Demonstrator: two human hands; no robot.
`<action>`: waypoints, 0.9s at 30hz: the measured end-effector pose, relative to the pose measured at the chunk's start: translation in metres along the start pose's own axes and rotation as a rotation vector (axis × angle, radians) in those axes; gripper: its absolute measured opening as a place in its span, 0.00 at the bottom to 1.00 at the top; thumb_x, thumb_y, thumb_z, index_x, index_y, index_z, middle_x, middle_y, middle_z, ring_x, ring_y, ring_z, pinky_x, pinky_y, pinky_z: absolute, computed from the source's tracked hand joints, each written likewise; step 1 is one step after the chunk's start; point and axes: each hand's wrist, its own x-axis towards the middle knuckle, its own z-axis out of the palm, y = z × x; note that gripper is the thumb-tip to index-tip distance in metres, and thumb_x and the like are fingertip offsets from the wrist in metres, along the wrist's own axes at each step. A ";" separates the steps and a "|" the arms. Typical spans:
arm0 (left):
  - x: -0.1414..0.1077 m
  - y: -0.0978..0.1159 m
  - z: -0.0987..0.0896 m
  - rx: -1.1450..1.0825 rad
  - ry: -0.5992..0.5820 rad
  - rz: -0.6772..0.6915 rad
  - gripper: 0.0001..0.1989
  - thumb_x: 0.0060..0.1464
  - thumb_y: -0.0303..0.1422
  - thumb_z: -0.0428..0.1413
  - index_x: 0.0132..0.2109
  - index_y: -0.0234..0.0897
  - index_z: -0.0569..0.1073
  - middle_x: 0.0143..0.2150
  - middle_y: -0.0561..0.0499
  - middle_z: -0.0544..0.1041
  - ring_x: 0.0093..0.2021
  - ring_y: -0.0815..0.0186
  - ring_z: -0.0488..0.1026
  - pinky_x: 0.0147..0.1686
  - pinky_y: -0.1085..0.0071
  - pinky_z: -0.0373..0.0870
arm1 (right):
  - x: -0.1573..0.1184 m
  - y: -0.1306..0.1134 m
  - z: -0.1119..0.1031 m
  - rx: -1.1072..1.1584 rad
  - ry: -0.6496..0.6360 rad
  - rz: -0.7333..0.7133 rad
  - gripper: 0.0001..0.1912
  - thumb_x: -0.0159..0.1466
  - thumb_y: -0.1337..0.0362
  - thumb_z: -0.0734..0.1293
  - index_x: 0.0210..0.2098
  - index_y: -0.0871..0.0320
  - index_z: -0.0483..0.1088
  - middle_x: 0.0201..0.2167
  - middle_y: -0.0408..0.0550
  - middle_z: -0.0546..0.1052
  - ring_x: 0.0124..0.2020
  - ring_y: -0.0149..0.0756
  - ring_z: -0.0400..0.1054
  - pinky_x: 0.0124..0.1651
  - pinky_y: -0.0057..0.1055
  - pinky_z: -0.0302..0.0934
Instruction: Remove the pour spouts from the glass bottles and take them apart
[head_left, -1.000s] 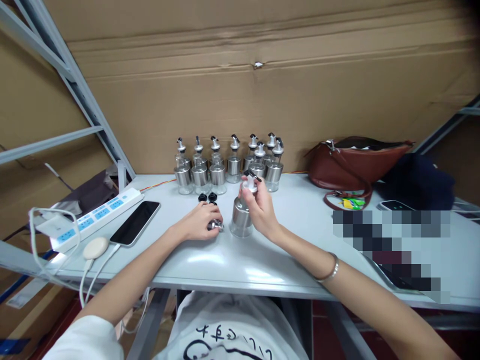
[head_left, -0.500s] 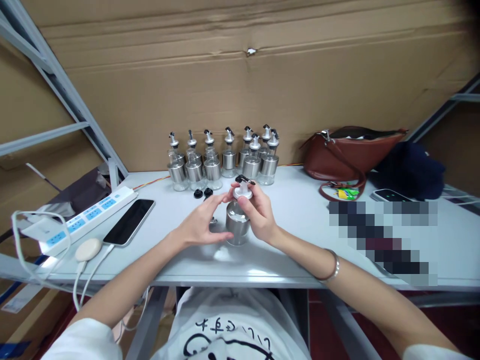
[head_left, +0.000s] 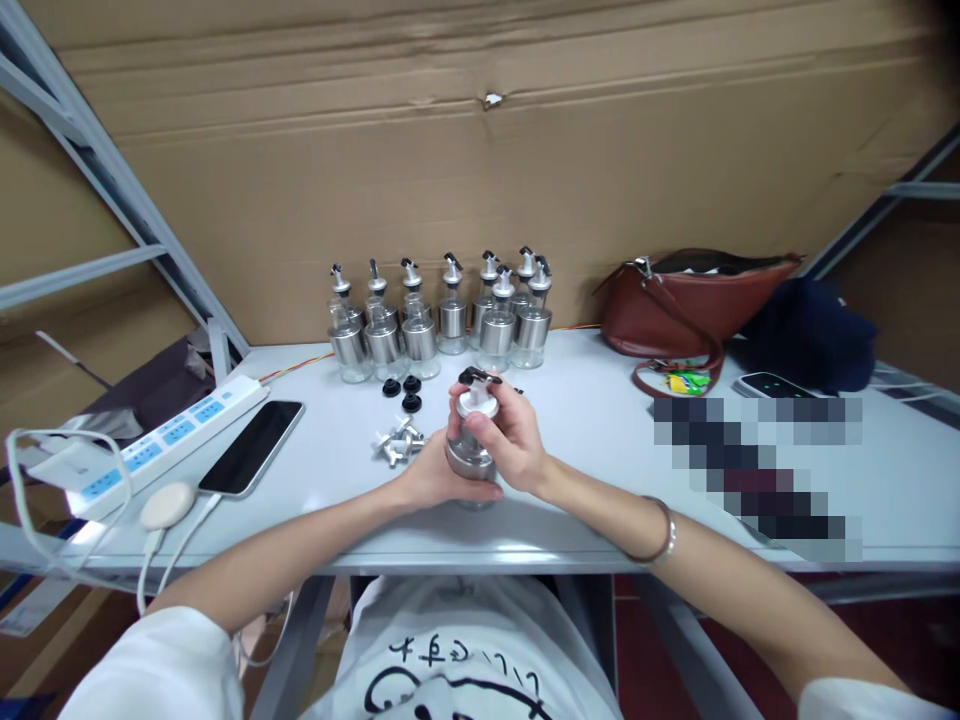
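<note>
Oil dispenser bottle (head_left: 470, 461), clear glass with a brushed-metal band: one, upright on the grey-white tabletop (head_left: 592, 440), near its front edge, between the person's hands.

Pourer cap (head_left: 478, 403), pale collar with black spout tip: one, at the bottle's mouth; whether fully seated cannot be told.

Left hand (head_left: 433, 474): wrapped around the bottle's body, thumb across the front; far fingers hidden.

Right hand (head_left: 519, 445): thumb and fingers clamped on the pourer cap's collar.

Handling, as judged: body rigid, moderately light, likely empty; glass breakable if tipped or knocked; metal band smooth, apt to slip and turn under a dry palm. Best hold: full wrap at the band, below the shoulder. Cap stiff, small and light; take it by the collar, sparing the slender black tip.

Adjacent, left of the bottle: loose metal pourer heads (head_left: 400, 442), in a cluster; three black stoppers (head_left: 412, 402), just beyond.

Rear: group of similar bottles (head_left: 452, 318), standing, some with pourers, three in front bare-necked.
</note>
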 end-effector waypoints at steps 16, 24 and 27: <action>-0.004 0.003 -0.004 0.078 -0.131 -0.049 0.23 0.37 0.32 0.63 0.44 0.34 0.68 0.40 0.47 0.76 0.45 0.55 0.74 0.48 0.58 0.72 | -0.005 -0.011 0.005 -0.017 -0.020 0.033 0.19 0.66 0.47 0.58 0.45 0.56 0.63 0.22 0.41 0.70 0.23 0.31 0.66 0.28 0.31 0.62; -0.003 0.003 -0.009 0.046 -0.148 0.002 0.30 0.37 0.32 0.63 0.50 0.32 0.67 0.50 0.44 0.73 0.55 0.53 0.69 0.56 0.60 0.65 | 0.001 -0.013 0.003 -0.230 -0.032 -0.229 0.13 0.68 0.52 0.57 0.43 0.54 0.61 0.33 0.48 0.70 0.34 0.37 0.67 0.39 0.39 0.64; -0.003 0.000 -0.008 0.040 -0.146 0.007 0.29 0.37 0.32 0.64 0.50 0.35 0.67 0.50 0.45 0.74 0.55 0.54 0.69 0.56 0.59 0.66 | 0.003 -0.012 0.001 -0.255 -0.057 -0.192 0.14 0.68 0.51 0.55 0.44 0.54 0.59 0.34 0.49 0.69 0.36 0.38 0.67 0.39 0.39 0.64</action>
